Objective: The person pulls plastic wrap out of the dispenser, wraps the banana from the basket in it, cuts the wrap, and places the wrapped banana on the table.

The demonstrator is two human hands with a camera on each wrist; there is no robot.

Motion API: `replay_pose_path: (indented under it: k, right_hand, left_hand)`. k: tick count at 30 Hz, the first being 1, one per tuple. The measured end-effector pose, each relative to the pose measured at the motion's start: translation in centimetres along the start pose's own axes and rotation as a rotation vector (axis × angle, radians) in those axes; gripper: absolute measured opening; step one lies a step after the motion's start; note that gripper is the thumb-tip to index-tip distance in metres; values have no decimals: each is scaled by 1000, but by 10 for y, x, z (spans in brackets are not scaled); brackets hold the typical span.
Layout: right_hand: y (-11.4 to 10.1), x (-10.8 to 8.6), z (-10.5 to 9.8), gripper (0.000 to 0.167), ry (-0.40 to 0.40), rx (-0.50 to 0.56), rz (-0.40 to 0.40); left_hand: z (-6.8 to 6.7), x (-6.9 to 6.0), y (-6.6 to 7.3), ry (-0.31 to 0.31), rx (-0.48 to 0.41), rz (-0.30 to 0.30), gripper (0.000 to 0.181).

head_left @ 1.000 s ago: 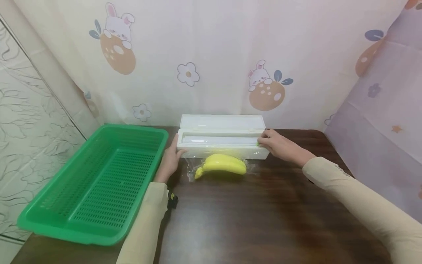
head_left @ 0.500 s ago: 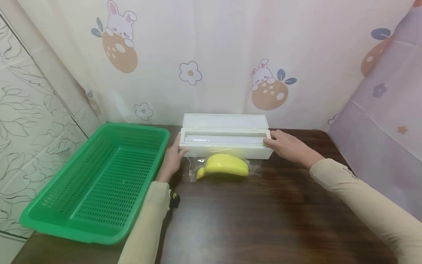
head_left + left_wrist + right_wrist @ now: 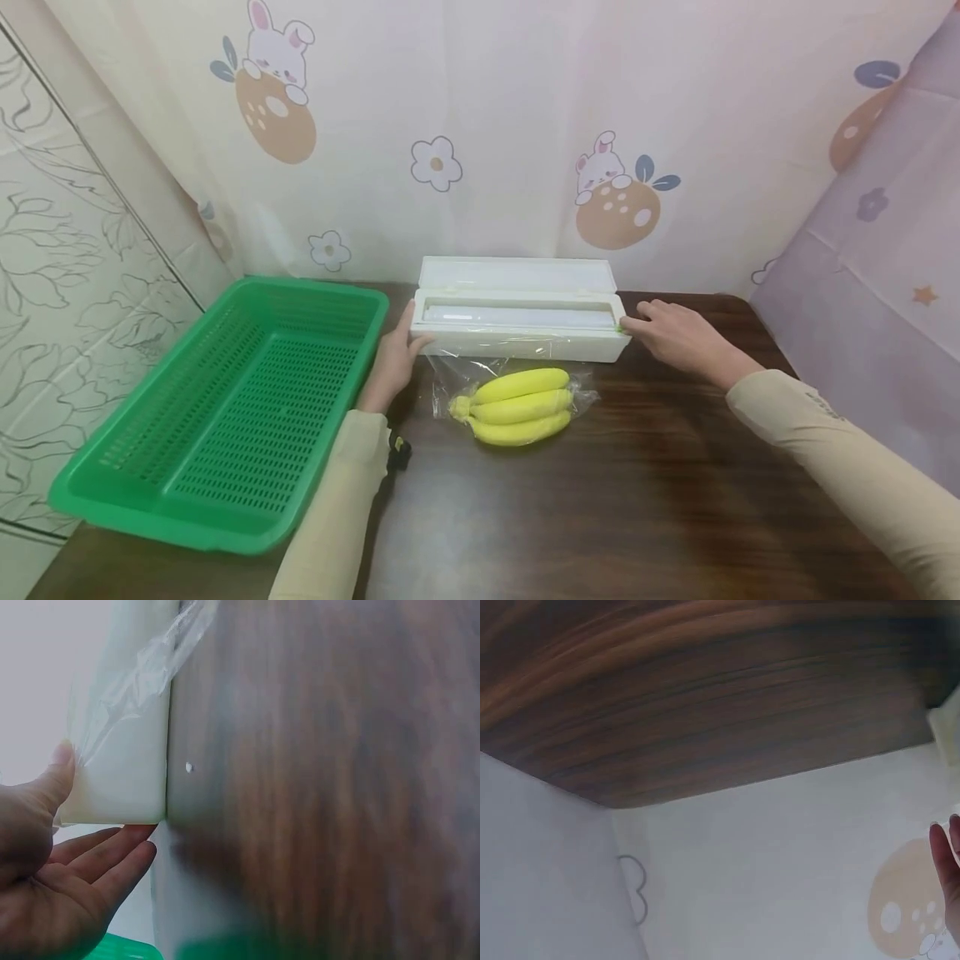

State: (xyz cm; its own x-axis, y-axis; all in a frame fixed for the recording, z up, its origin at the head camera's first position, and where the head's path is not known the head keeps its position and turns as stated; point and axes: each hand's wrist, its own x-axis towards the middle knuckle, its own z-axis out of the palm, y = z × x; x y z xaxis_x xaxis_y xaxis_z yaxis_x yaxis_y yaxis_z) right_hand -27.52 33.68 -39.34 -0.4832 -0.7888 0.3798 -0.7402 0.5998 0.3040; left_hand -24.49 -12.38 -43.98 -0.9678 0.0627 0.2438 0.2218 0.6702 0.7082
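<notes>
A long white cling film box (image 3: 525, 343) stands at the back of the table with its lid (image 3: 517, 273) raised. Inside lies a pale roll of film (image 3: 517, 316). My left hand (image 3: 387, 367) holds the box's left end, thumb on the front and fingers along the side (image 3: 120, 859). At the right end, the fingertips of my right hand (image 3: 678, 337) pinch a small green slide cutter (image 3: 620, 327), mostly covered. In front lies a bunch of yellow bananas (image 3: 521, 407) in clear film (image 3: 450, 375); in the left wrist view film (image 3: 142, 682) drapes over the box front.
A green perforated basket (image 3: 367, 333) stands on the left, close beside my left forearm. The dark wooden table (image 3: 562, 517) ends at a curtain (image 3: 495, 100) printed with rabbits behind the box.
My right hand has slid rightward along the box to its end with the green slide cutter. The bananas have rolled toward me and now show three fruits. My left hand keeps its place.
</notes>
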Motion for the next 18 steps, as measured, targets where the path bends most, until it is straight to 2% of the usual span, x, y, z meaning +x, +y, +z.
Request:
replay_pose_path:
  k: [6,9,10,12,15,18]
  right_hand:
    - [-3,-2,0,24,7,22,43]
    - [-9,1,-2,13,12,29,68]
    - [-10,2,-2,17,22,31,71]
    - [-15,7,-2,34,58,37,59]
    - [-22,16,2,53,144,43,-5]
    - [-30,27,8,40,208,38,-78]
  left_hand:
    - [-1,1,1,-25,8,-26,79]
    - [-1,1,1,-41,0,-43,80]
    - [-1,1,1,-44,2,-44,80]
    - [-1,1,2,-55,-1,-51,81]
    - [-2,0,4,-62,-7,-47,82]
    - [-3,0,7,-59,-17,-43,83]
